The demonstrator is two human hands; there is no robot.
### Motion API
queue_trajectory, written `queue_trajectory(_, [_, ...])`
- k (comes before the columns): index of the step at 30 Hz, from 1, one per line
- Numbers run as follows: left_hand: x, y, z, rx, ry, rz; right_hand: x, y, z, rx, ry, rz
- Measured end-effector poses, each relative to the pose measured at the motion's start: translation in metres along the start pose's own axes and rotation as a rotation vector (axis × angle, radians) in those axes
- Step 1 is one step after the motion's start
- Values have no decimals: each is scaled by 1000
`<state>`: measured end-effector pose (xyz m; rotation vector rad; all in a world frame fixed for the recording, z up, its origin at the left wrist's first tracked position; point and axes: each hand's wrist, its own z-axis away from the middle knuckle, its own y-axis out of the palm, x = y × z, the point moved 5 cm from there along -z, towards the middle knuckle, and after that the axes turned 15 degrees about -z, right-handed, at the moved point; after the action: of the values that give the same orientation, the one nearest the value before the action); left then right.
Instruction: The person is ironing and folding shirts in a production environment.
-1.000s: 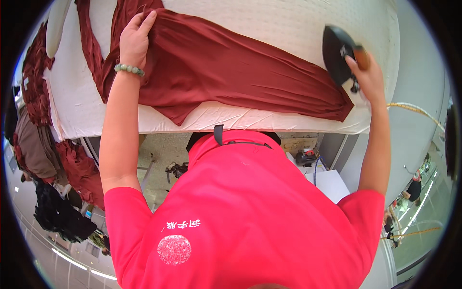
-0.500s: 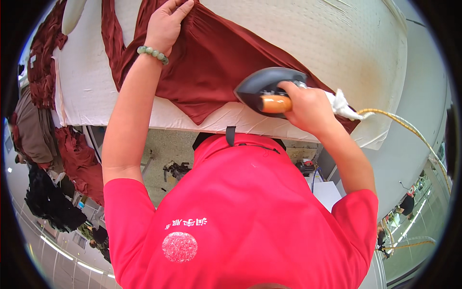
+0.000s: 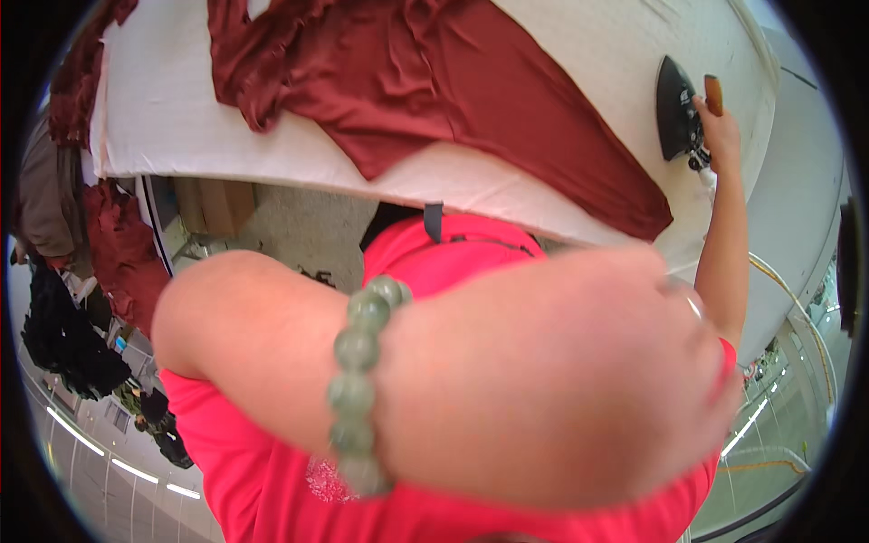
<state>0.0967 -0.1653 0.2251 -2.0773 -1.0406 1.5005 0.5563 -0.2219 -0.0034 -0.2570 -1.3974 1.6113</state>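
Observation:
My right hand (image 3: 720,140) grips the handle of a dark clothes iron (image 3: 674,109) with an orange-brown grip, at the right end of the padded white table (image 3: 615,36). The iron is beside the dark red garment (image 3: 534,118), apart from it. That garment lies on the table, smoother along its right part and crumpled at its left. My left hand (image 3: 579,380) is raised close to the camera across my chest, off the garment, a green bead bracelet (image 3: 353,371) at the wrist. Its fingers are blurred and partly hidden, pointing right.
More dark red cloth (image 3: 118,253) hangs at the table's left end, near brown cloth (image 3: 50,199) and black cloth (image 3: 68,335). A yellowish hose (image 3: 806,317) curves down at the right. A cardboard box (image 3: 215,206) stands under the table.
My left hand has let go of the garment and come up toward the camera. My right hand has carried the iron off the cloth to the far right. The garment has shifted.

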Motion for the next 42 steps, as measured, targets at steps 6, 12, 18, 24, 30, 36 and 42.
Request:
queue_trajectory(6, [-35,12,-2,116,16,82,-56,-19,8,-69,183,-34])
queue_trajectory(12, [-65,25,-3,135,1,79,-61,-21,11,-132,-92,1])
queue_trajectory(18, [-89,15,17,71,-51,98,-52,-23,11,-152,-101,58])
queue_trajectory(24, [-5,-47,100,-673,-566,-110,0,-34,52,-280,-203,164])
queue_trajectory(30, [216,-65,276,-238,-1161,-1022,116,66,98,-197,-659,-182])
queue_trajectory(36, [284,-78,326,-98,-1098,-859,236,217,117,506,-86,-1084])
queue_trajectory(42, [246,-120,318,-379,-909,-741,287,227,118,361,-130,-936])
